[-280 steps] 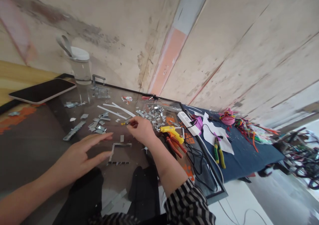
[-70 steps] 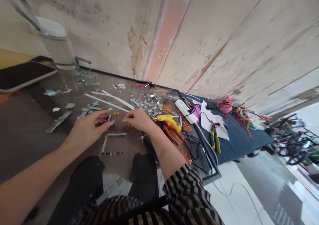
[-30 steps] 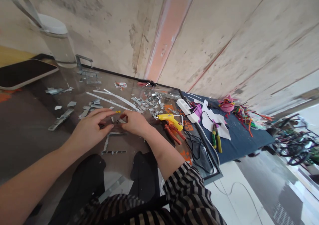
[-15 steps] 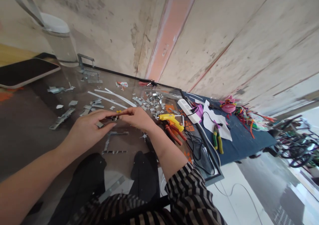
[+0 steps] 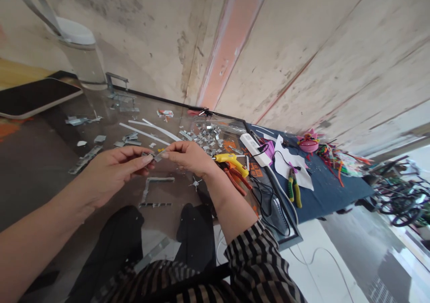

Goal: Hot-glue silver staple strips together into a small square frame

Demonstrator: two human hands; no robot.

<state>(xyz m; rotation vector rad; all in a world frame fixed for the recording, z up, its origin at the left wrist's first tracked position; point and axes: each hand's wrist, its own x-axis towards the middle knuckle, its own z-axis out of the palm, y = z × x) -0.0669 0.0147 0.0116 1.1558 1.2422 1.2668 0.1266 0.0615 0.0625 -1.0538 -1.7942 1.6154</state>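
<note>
Over the dark glass table, my left hand [image 5: 122,166] is closed in a pinch on a small grey strip. My right hand [image 5: 188,159] pinches the other end of this small silvery-grey strip [image 5: 158,155], so it spans the gap between my fingertips. Below the hands lies an angular bracket-shaped frame [image 5: 148,191] of thin grey strips. Beyond them are white strips [image 5: 156,130] and a heap of small grey cut pieces [image 5: 204,137]. A longer grey strip piece [image 5: 84,160] rests left of my left hand.
Right of my right forearm are a yellow glue gun [image 5: 233,162], red-handled pliers [image 5: 238,181] and a white power strip [image 5: 255,150] with black cables. Green-handled pliers [image 5: 294,191] lie on blue cloth. A phone [image 5: 36,96] and a lidded bottle [image 5: 82,59] stand at the left.
The fingers of both hands have turned and drawn slightly apart, so the grey strip between them now shows more plainly. Things on the table stay where they were.
</note>
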